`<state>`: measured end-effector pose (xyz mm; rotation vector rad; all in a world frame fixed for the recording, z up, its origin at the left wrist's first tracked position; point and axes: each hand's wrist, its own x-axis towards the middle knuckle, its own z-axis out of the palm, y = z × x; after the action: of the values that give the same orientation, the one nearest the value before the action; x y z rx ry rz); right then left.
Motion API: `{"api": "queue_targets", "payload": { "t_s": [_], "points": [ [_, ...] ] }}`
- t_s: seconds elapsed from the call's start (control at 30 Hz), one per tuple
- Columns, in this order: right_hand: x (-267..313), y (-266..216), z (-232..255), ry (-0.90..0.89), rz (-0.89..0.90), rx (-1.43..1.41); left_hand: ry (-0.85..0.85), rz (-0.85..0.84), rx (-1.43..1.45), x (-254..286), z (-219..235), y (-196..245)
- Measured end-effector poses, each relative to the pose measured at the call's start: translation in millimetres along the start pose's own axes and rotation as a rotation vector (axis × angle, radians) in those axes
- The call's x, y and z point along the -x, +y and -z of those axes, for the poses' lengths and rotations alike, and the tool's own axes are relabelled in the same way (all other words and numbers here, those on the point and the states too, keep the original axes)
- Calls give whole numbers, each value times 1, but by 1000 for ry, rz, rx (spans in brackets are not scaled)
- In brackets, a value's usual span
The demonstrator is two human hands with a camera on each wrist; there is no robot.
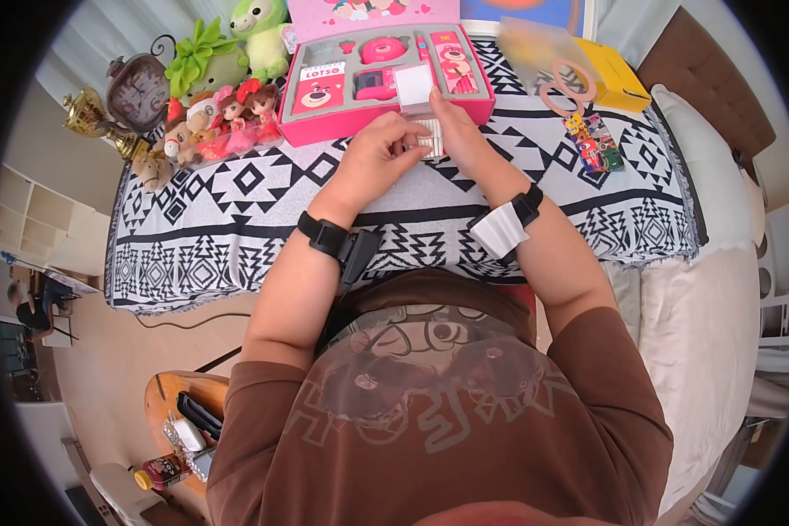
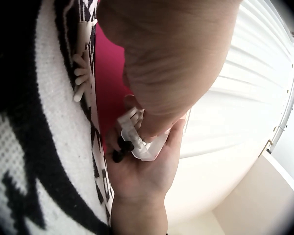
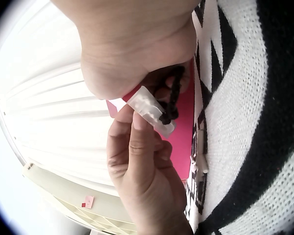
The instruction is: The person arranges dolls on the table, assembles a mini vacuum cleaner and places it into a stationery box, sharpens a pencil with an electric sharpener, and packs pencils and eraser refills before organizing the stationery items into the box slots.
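Observation:
Just in front of a pink gift box [image 1: 333, 131], my two hands meet over a small clear plastic box [image 3: 146, 105]. My right hand [image 1: 465, 140] cradles it, palm up in the left wrist view, with fingers curled about its sides. The thumb and curled fingers of my left hand [image 1: 373, 162] pinch the clear box's edge; some fingertips are hidden behind it. Short white sticks [image 1: 433, 140] show beside the fingertips, and several pale sticks [image 2: 81, 73] lie on the patterned cloth. A fuzzy black cord [image 3: 175, 93] hangs by my right fingers.
The gift box holds a LOTSO notebook [image 1: 320, 90] and pink items. Dolls [image 1: 259, 105], plush toys [image 1: 259, 31], a clock [image 1: 138, 90] and a gold trophy [image 1: 85, 112] stand left. Scissors [image 1: 572, 83], a colourful card [image 1: 594, 140] and a yellow box [image 1: 618, 74] lie right.

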<state>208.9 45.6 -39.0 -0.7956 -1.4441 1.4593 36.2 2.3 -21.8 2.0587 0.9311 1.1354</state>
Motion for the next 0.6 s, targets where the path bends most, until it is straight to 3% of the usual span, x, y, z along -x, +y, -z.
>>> {"api": "queue_targets", "payload": {
  "t_s": [0.1, 0.3, 0.4, 0.5, 0.6],
  "points": [
    [0, -4, -2, -63, -10, -67, 13, 36, 8, 0, 1, 4],
    [1, -6, -7, 21, 2, -55, 23, 38, 5, -1, 2, 4],
    [5, -11, -10, 78, -17, -100, 112, 8, 21, -1, 2, 3],
    [4, -14, -9, 147, 31, -103, 253, 113, -49, -3, 8, -7],
    [5, -12, 0, 119, 41, -80, 153, 203, -160, -3, 15, -11]
  ]
}}
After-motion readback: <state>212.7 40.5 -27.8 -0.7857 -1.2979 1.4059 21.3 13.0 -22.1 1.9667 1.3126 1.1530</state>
